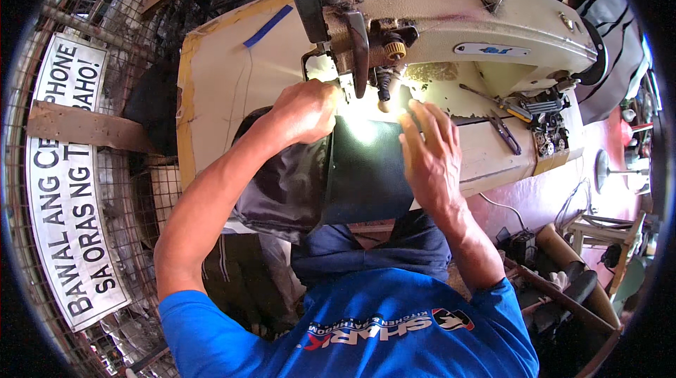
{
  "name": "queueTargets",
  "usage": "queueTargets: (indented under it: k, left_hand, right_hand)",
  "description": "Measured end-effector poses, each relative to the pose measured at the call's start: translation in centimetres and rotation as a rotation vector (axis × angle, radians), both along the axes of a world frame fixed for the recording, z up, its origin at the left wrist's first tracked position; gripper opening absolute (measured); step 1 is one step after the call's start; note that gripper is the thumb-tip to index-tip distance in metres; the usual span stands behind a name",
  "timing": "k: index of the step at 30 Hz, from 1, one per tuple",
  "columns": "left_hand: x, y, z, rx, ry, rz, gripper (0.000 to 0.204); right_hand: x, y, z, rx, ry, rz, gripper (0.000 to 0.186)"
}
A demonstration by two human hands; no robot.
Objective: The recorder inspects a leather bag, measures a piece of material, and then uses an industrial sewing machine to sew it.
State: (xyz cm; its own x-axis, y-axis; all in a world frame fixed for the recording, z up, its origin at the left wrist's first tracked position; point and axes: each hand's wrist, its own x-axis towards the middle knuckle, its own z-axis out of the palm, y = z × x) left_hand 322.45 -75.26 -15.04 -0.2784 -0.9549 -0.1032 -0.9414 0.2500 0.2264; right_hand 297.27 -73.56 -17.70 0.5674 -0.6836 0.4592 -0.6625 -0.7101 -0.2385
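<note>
A cream sewing machine (436,1) stands before me, its lamp glaring on the needle area. Beside the presser foot, my left hand (306,112) has its fingers curled closed; glare and the hand itself hide what the fingertips grip. Below them lies dark leather-like material, with a glossy wrinkled lining (285,184) on the left and a smooth black panel (370,170) on the right, joined along a seam. It hangs over the table's near edge towards my lap. My right hand (431,156) is open, fingers stretched along the panel's right edge.
Right of the needle lie a screwdriver (517,109), thread snips (505,135) and several metal bobbins (551,140). Blue tape (267,26) is stuck on the tabletop (215,89). A wire-mesh wall with a white sign (74,188) stands left. Wooden pieces (574,265) lie at lower right.
</note>
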Motion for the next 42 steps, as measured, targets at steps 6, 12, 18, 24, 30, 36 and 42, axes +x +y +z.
queueTargets:
  k: [6,12,18,24,30,36,42]
  left_hand:
    - [0.3,-1.0,-0.5,0.048,0.086,-0.026,0.016]
    - [1.2,-1.7,-0.5,0.136,0.256,-0.088,0.015]
    - [0.5,-0.1,3.1,0.229,0.226,-0.047,0.012]
    - [-0.4,3.6,7.2,0.236,0.15,-0.124,0.013]
    - [-1.7,1.2,1.0,-0.119,0.035,-0.049,0.011]
    - [-1.1,0.5,-1.8,-0.17,0.124,-0.072,0.011]
    - [-0.7,-0.2,-1.3,-0.031,0.207,-0.014,0.014]
  right_hand:
    - [1.2,3.0,-1.2,0.186,-0.135,0.3,0.041]
    - [-0.5,-1.1,-1.7,0.151,0.015,0.228,0.052]
    - [-0.9,-1.7,-0.3,0.396,-0.124,0.2,0.051]
    - [-4.3,-0.6,2.3,0.929,-0.367,0.137,0.028]
    - [-2.7,-5.4,1.7,0.446,-0.35,0.0,0.021]
    - [-0.8,-1.0,-0.5,0.006,-0.221,-0.06,0.042]
    - [-1.1,4.2,-1.4,0.217,-0.258,0.389,0.037]
